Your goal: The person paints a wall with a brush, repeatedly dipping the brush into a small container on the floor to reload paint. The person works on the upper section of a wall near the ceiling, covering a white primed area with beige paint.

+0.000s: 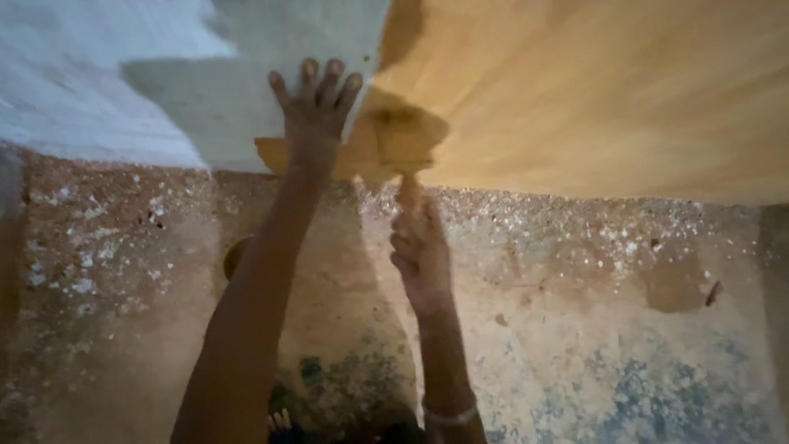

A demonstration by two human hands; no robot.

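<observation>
My left hand (315, 107) lies flat with fingers spread against the wall (592, 90), right where the white part meets the yellow-painted part. My right hand (417, 251) is closed around the wooden handle of a wide paintbrush (401, 146). The brush head presses on the wall just right of my left hand, at the lower edge of the yellow paint. A thin bangle circles my right wrist.
Below the wall lies a rough floor (575, 329) speckled with white paint drops and blue-green stains. A small round dark object (234, 256) sits partly behind my left forearm. The white unpainted area (82, 74) fills the upper left.
</observation>
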